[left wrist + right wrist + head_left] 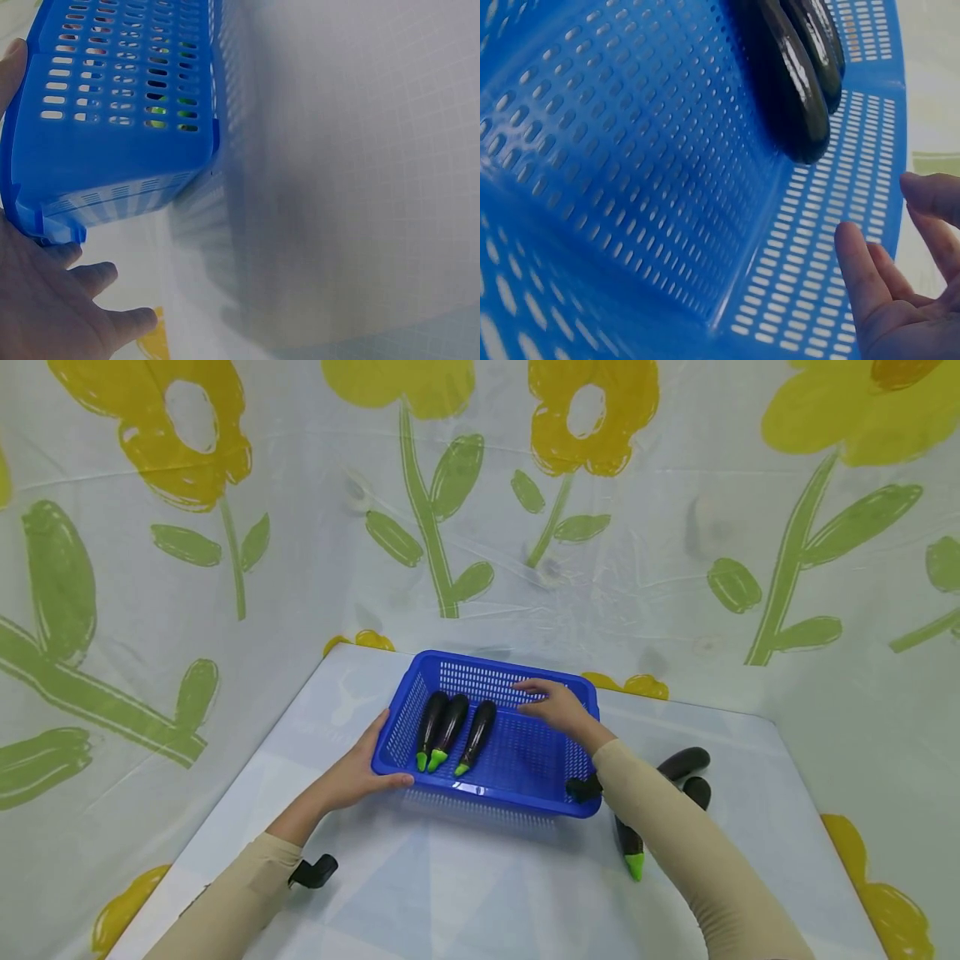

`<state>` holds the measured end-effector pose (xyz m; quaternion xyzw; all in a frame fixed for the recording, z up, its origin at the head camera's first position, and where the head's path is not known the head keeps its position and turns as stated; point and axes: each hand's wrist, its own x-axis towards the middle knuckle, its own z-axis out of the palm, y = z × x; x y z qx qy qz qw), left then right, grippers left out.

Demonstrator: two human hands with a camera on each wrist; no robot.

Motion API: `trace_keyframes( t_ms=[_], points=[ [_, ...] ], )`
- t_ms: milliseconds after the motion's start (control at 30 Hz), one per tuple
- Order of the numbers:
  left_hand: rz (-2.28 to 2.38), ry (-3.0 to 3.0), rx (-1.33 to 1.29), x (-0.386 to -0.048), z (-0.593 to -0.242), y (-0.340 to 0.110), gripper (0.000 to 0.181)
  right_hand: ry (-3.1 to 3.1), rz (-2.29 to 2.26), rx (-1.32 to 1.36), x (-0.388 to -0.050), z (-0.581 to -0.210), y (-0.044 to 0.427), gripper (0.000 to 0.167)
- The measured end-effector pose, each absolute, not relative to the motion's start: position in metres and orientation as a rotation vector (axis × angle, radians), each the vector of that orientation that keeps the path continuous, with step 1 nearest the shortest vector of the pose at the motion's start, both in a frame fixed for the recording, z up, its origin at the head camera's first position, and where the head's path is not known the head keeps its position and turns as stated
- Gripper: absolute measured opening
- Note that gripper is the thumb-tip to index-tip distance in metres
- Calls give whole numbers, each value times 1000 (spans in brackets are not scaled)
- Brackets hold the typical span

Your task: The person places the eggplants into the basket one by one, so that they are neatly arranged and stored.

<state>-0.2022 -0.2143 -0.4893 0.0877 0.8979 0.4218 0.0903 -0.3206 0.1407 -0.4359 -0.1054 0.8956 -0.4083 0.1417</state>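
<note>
Three eggplants (453,722) lie side by side in the blue basket (517,798), between the two hands and with their green ends toward the person. The left hand (362,772) braces the basket's near corner on its own side, thumb along the rim and fingers nearly straight against the outside. The right hand (557,706) is above the basket's other half, fingers parted and loosely bent, with nothing in its grasp and the eggplants well to its left. More eggplants (684,763) lie on the desk (450,893), outside the basket and to the right of the right hand; the right sleeve (667,827) covers part of them, so their number is hard to tell. Beyond both hands hangs a flowered sheet (645,552).
</note>
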Motion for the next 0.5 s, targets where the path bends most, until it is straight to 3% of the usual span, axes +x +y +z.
trace_keyframes(
  t_ms=[500],
  points=[
    [1244,2669,258,-201,-487,-214,128,2571,-1254,-343,-315,-425,161,40]
  ],
)
